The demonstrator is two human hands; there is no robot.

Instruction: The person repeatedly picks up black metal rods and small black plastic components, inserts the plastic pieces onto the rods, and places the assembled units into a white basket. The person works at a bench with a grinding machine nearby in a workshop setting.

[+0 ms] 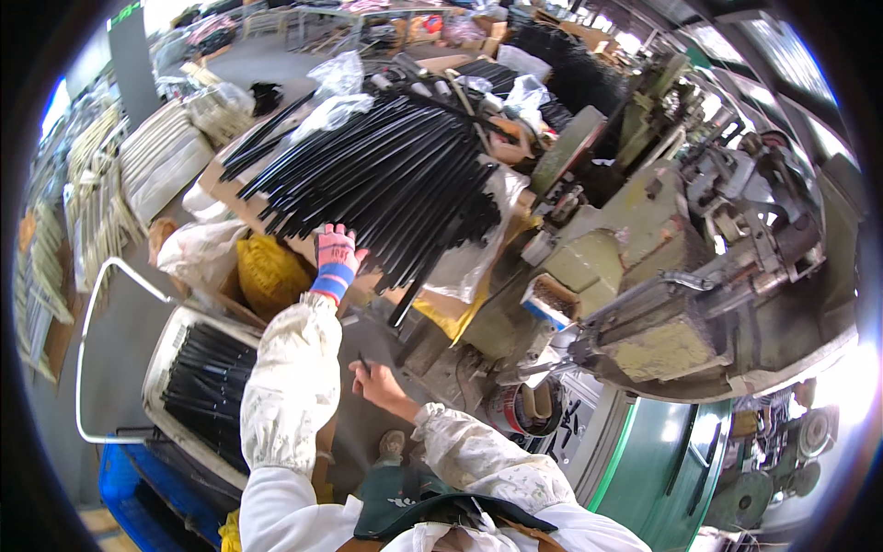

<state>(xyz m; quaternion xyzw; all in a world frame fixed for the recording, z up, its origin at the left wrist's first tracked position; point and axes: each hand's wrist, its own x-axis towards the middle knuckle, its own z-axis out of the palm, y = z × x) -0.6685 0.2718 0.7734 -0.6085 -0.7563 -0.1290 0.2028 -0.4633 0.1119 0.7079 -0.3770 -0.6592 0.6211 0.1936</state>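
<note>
My left hand (336, 250), in a pink and blue knit glove, reaches to the near left ends of a large heap of black rods or tubes (372, 172). It touches or lies just over them, and whether its fingers close on any is hidden. My bare right hand (379, 385) is lower and nearer my body, with a small dark piece (363, 360) pinched at the fingertips. The heap fans out on cardboard and plastic sheeting (448, 276). One rod (408, 303) sticks out toward me past the others.
At left, a pale crate (160, 362) holds more black rods, above a blue bin (124, 476). A yellow sack (272, 276) lies beside the heap. On the right stands a greasy machine (655, 331) with a small box of parts (552, 301) and a bucket (503, 407).
</note>
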